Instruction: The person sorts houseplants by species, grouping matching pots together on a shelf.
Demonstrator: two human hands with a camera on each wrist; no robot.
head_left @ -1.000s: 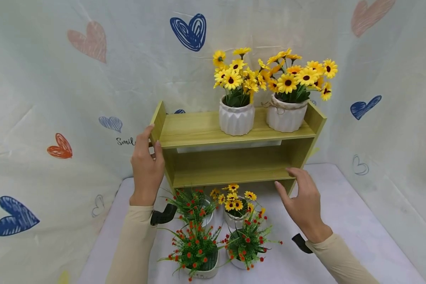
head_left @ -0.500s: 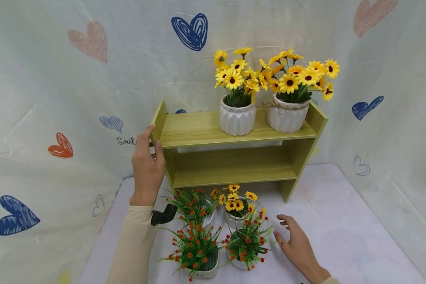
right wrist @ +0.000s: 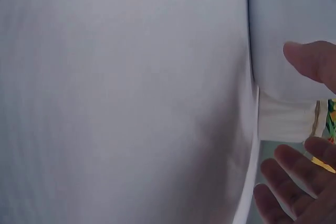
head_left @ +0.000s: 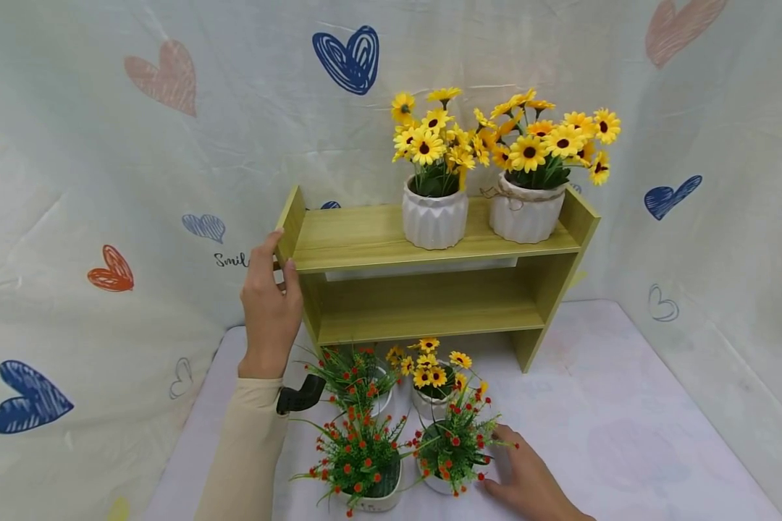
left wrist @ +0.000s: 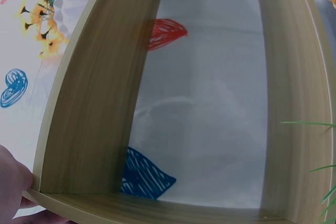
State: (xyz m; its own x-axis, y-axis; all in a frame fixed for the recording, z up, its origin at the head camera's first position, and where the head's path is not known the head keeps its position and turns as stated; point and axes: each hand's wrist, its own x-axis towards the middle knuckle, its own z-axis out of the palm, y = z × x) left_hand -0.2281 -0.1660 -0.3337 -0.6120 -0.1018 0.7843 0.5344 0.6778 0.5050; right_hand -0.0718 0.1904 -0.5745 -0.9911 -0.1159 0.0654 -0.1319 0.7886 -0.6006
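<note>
A two-tier wooden shelf (head_left: 352,235) stands at the back of the table. My left hand (head_left: 270,311) grips its left side panel by the edge; the left wrist view shows the fingers (left wrist: 13,179) at that panel's corner. In the head view, my right hand (head_left: 526,481) is low beside the front right potted plant (head_left: 455,443), which has red blossoms and green leaves. Its white pot (right wrist: 286,14) appears in the right wrist view, with the thumb (right wrist: 310,59) in front of it and the other fingers spread. Contact with the pot cannot be made out.
Two white pots of yellow sunflowers (head_left: 435,217) (head_left: 528,210) stand on the upper shelf, toward the right. Below the shelf are a smaller sunflower pot (head_left: 430,401) and two more red-flowered plants (head_left: 365,463) (head_left: 355,376). A heart-printed curtain (head_left: 169,145) surrounds the white table (head_left: 625,420).
My right hand has come away from the shelf's lower right, moving down and then left to the front right plant. The left hand has stayed on the side panel.
</note>
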